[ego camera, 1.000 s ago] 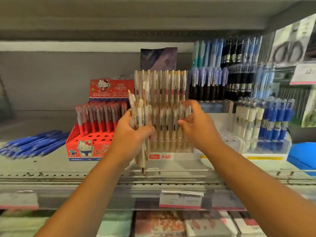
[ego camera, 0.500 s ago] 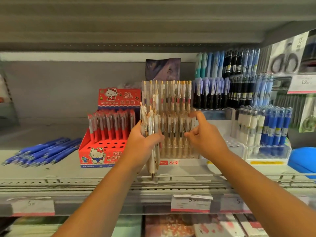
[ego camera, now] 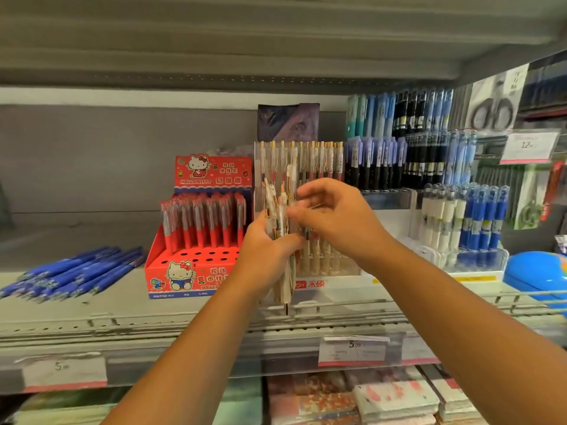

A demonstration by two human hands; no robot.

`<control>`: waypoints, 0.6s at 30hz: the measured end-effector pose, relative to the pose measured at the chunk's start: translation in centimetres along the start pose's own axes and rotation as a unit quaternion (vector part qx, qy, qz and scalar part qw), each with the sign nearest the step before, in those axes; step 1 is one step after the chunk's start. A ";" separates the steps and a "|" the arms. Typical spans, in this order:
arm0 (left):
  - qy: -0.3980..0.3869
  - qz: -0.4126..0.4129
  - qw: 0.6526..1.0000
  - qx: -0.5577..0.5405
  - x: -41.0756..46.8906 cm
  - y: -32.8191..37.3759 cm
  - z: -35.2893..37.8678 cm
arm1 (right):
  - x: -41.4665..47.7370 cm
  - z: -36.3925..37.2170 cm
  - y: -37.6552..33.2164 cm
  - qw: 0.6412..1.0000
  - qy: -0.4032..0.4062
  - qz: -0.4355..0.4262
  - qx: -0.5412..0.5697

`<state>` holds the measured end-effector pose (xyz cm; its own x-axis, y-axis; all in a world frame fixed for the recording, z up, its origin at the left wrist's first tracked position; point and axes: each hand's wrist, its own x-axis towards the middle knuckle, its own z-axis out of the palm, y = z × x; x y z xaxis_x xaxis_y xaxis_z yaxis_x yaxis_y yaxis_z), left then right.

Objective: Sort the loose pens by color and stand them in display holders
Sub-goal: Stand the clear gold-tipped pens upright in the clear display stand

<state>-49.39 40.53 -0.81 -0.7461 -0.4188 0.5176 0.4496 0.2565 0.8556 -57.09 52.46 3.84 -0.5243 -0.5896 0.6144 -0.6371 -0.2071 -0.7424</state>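
My left hand (ego camera: 267, 256) grips a bundle of clear, cream-and-gold pens (ego camera: 283, 240), tips down, in front of a clear tiered holder (ego camera: 325, 265) filled with the same pens. My right hand (ego camera: 334, 216) reaches across to the top of the bundle, fingers curled over the pen caps; whether it pinches one is blurred. Loose blue pens (ego camera: 73, 273) lie in a heap on the shelf at the left. A red cartoon-cat display box (ego camera: 196, 256) holds red pens in its back rows, with empty holes in front.
Further right, clear holders carry purple, black and blue pens (ego camera: 408, 157), and white and blue pens (ego camera: 466, 219). A blue object (ego camera: 537, 277) sits at the right edge. The metal shelf rail (ego camera: 122, 326) runs along the front, price tags below it, notebooks on the lower shelf.
My right hand has left the pens in the clear holder and moved left to the top of the bundle held by my left hand. The view has shifted slightly.
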 end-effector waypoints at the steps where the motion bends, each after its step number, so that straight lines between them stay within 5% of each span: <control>1: 0.001 0.001 1.000 -0.007 0.0 0.0 0.0 | 0.0 0.2 0.0 1.000 0.002 0.009 0.001; 18: 0.051 -0.013 0.998 -0.022 0.6 -0.6 0.2 | 0.1 -0.9 0.9 0.996 0.080 0.016 0.026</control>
<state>-50.18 40.31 -1.06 -0.7045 -0.5126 0.4908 0.4539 0.2061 0.8669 -58.22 52.86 3.48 -0.6299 -0.4646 0.6224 -0.5910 -0.2334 -0.7722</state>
